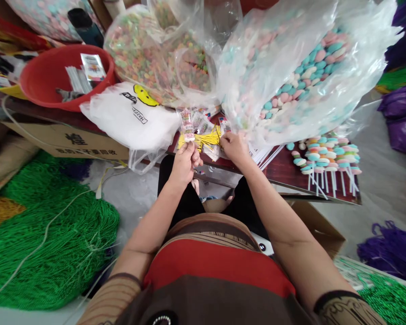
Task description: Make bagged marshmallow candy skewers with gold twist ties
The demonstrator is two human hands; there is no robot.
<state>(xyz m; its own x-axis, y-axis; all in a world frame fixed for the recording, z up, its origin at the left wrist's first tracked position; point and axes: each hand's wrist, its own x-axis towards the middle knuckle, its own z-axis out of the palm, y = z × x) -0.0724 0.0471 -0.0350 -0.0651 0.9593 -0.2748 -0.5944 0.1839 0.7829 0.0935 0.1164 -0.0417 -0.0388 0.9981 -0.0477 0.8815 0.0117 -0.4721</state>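
Observation:
My left hand (185,163) is closed, pinching the lower end of a small clear packet (187,124) with pinkish printed contents, held upright over the table edge. To its right lies a bundle of yellow twist ties (208,139). My right hand (236,148) reaches down at the right end of these ties, with thumb and fingers pinched together. Whatever may be between those fingertips is too small to make out. More small clear printed packets (203,122) lie just behind the ties.
Large clear bags of gummy candy (138,49) and pastel candies (301,81) fill the back. Candy skewers (328,155) lie at right. A white plastic bag (115,115) and a red basin (37,85) stand left. Green cord (54,243) is piled on the floor.

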